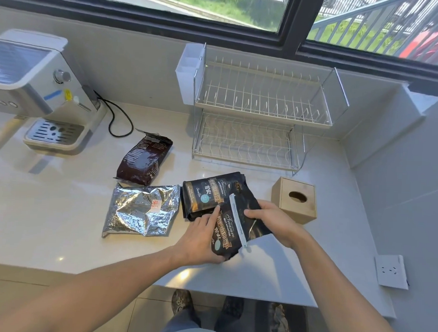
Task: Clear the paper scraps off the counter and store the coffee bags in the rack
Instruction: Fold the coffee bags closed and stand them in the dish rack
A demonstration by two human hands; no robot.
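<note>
Both of my hands hold one black coffee bag (229, 229) with a white zip strip, just above the counter's front edge. My left hand (200, 239) grips its lower left side and my right hand (273, 221) pinches its upper right part. A second black coffee bag (207, 192) lies flat behind it. Left of that lies a crinkled silver foil bag (139, 210), and a dark brown bag (142, 160) rests farther back. The two-tier wire rack (262, 112) stands empty at the back. No paper scraps are visible.
A white coffee machine (39, 92) with a black cable stands at the back left. A wooden tissue box (295, 200) sits right of the bags. A white holder (189, 73) hangs on the rack's left side. A wall socket (390, 271) is at the right.
</note>
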